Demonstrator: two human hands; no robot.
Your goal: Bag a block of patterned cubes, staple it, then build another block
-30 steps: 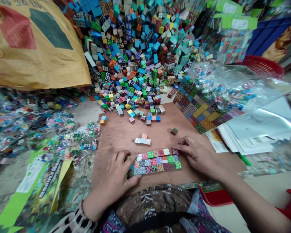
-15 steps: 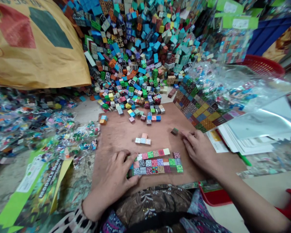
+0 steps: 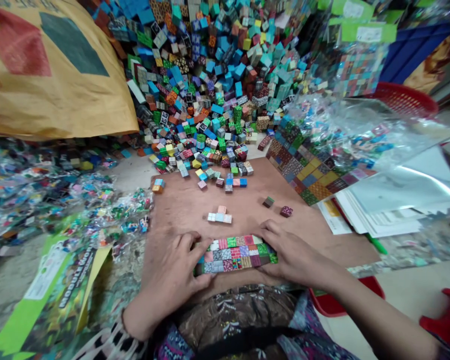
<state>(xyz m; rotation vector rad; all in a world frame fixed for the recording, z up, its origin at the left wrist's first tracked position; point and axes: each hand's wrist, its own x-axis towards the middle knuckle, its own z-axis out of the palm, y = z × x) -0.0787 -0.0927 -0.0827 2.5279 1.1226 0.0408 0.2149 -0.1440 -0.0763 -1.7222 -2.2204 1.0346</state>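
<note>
Several rows of small patterned cubes [image 3: 234,254] lie packed side by side on a brown board [image 3: 183,200] in front of me. My left hand [image 3: 174,267] is closed around the left end of these rows, fingers at the far edge and thumb at the near one. At the opposite end my right hand [image 3: 294,255] grips them the same way, covering the last cubes. Beyond the rows sits a small cluster of pale cubes [image 3: 219,217]. A green-and-brown cube [image 3: 268,202] and a dark maroon cube [image 3: 286,211] lie loose past my right hand.
A large heap of loose cubes [image 3: 210,100] rises behind the board. A yellow sack [image 3: 90,105] and bagged small figures [image 3: 90,190] are on the left. On the right are a patterned sheet [image 3: 307,170], clear plastic bags [image 3: 405,125], white papers [image 3: 363,210] and a red basket [image 3: 408,97].
My right hand has moved left and closed on the right end of the rows. The slanted far row now lies flush. A maroon cube shows near where that hand was.
</note>
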